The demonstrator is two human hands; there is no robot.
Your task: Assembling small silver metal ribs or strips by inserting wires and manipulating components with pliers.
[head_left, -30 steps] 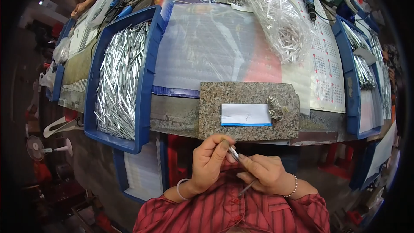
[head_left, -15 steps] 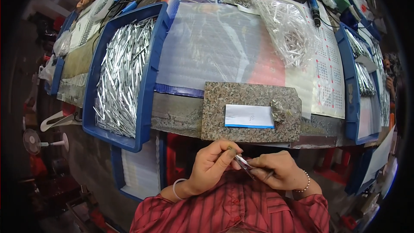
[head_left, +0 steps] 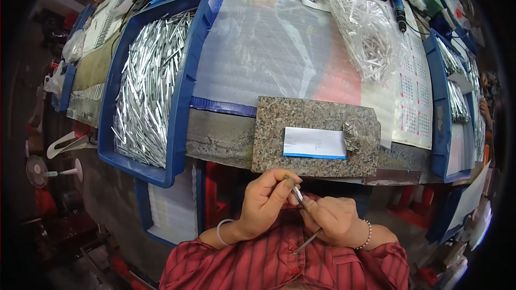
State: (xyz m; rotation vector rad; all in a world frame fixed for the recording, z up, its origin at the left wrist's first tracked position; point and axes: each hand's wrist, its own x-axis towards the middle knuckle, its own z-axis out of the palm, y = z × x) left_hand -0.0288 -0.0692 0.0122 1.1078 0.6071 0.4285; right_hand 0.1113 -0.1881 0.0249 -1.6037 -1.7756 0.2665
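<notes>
In front of a granite slab [head_left: 317, 168] on the worktop [head_left: 220, 134], the left hand [head_left: 264, 202] pinches a small silver metal piece [head_left: 298, 194], while the right hand [head_left: 336, 219] keeps its grip wrapped around a slim metal tool [head_left: 308, 241]. A blue tray [head_left: 179, 145] of silver strips [head_left: 150, 86] sits at left.

Printed calendar sheet [head_left: 415, 99], on the right of the bench [head_left: 217, 131]: grids of small figures in red and dark ink — individually too small to read. White blue-edged paper [head_left: 305, 138], on the speckled stone slab [head_left: 269, 153]: faint marks — illegible.
</notes>
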